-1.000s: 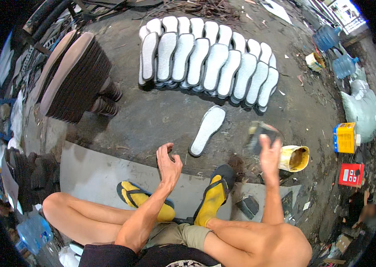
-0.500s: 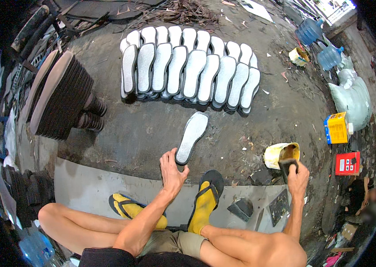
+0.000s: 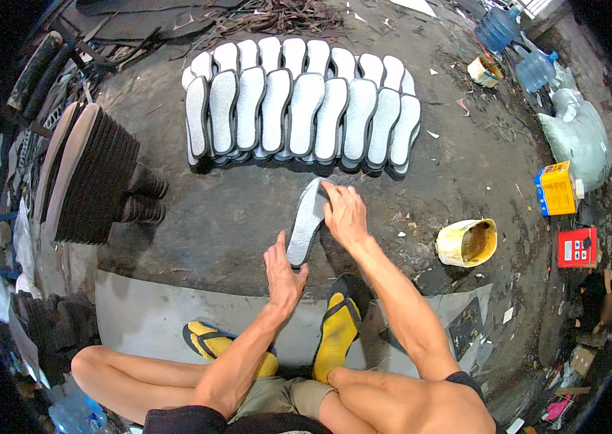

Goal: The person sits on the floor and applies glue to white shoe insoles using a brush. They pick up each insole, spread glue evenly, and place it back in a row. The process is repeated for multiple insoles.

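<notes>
A pale grey-topped shoe sole (image 3: 307, 224) with a dark rim lies on the dark ground in front of me. My left hand (image 3: 283, 273) grips its heel end between thumb and fingers. Over the toe end, my right hand (image 3: 347, 213) is closed with its fingertips at the sole's right edge. A dark flat piece in those fingers is mostly hidden by them. Beyond the sole stand stacks of similar soles (image 3: 306, 116) in two rows, pale side up. To the right, a yellowish-white pot (image 3: 452, 244) with brown stuff inside sits tilted towards me.
Brown soles (image 3: 74, 173) are stacked on edge at the left. At the right are a yellow-and-blue can (image 3: 557, 189), a red box (image 3: 577, 248), a pale sack (image 3: 577, 148) and blue water jugs (image 3: 534, 70). A grey sheet (image 3: 139, 307) lies under my feet.
My right hand has come left from the pot to the sole's toe end, carrying the dark piece. My left hand stays at the heel. The view has shifted slightly.
</notes>
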Motion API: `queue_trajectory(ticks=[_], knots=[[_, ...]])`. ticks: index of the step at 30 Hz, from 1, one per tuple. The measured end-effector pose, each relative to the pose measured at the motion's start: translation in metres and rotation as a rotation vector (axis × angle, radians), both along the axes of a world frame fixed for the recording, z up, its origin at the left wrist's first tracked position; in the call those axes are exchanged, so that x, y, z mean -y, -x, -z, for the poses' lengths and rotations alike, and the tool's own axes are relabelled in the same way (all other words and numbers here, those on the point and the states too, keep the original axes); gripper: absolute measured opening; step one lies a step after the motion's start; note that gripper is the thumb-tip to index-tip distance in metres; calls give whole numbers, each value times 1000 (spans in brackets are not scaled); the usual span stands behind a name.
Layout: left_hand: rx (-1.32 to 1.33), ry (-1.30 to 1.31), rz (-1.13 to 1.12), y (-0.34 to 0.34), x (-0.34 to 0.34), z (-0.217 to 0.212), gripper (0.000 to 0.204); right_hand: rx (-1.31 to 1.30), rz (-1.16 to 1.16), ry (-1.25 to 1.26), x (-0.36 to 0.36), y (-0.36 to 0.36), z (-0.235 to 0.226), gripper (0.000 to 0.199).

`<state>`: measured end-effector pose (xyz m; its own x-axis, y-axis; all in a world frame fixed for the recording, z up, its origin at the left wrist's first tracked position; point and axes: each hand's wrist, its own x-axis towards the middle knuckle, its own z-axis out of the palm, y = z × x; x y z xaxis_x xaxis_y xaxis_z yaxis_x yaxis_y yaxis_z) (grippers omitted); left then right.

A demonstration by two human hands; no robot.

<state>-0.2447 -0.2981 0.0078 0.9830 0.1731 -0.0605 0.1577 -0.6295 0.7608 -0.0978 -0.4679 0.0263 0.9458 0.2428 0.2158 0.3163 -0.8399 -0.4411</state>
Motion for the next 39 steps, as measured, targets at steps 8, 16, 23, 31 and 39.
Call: queue_trajectory(ticks=[8, 16, 23, 31, 39], knots=[[-10, 68, -34, 2, -5, 4, 111, -221, -137, -48, -13, 92, -51, 43], [249, 20, -96, 20, -46, -17, 97, -176, 368, -261, 90, 97, -98, 38], [504, -97, -273, -85, -108, -36, 95, -203, 658, -271, 176, 154, -70, 53], [520, -148, -376, -229, -163, -46, 93, -25, 1215, -913, 279, 209, -89, 28], [600, -326, -366, -201, -165, -16, 83, 55, 1472, -1141, 284, 219, -90, 32]])
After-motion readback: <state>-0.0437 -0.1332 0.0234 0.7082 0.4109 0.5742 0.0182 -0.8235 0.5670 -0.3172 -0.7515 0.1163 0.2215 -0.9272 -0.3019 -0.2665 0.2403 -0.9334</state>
